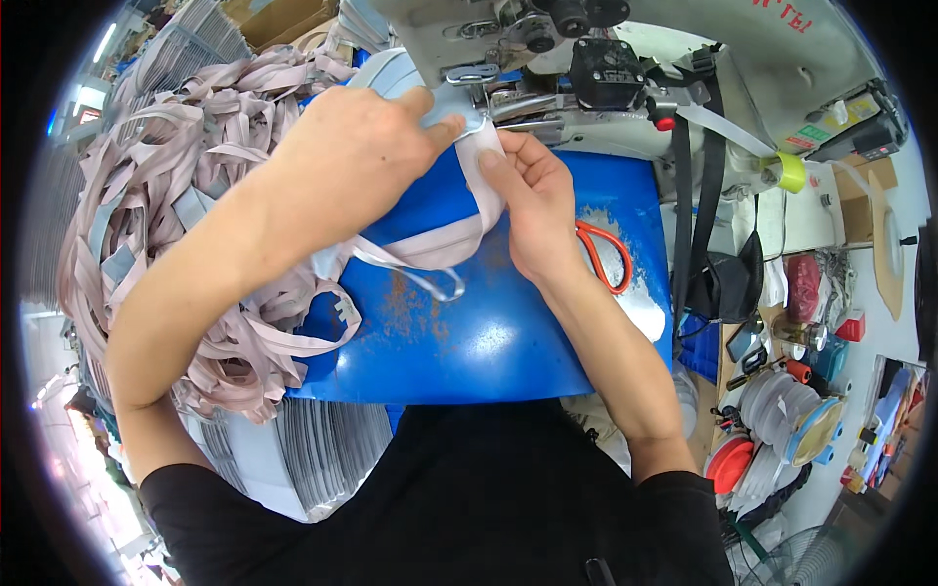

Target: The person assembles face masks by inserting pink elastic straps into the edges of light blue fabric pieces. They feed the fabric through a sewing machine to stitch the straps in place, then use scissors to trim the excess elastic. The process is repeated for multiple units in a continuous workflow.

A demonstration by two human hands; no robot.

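Note:
At the sewing machine's needle area (479, 93), my left hand (366, 142) is closed over a light blue fabric piece (396, 73), its fingertips pressing near the fabric's edge. My right hand (532, 190) pinches a pale pink fabric strip (476, 166) between thumb and fingers, just below the presser foot. From there the strip loops down and left across the blue work surface (469, 337) toward a big tangled heap of similar strips (230, 127). Under my left hand, its grip on the fabric is partly hidden. Beside my right wrist lie red-orange scissor handles (608, 256).
The sewing machine head (674, 34) overhangs the far side. Black straps (699, 176) and a yellow tape roll (787, 173) hang at its right. Stacked grey sheets (318, 449) stand below the left table edge. Thread cones and small containers (782, 410) crowd the right.

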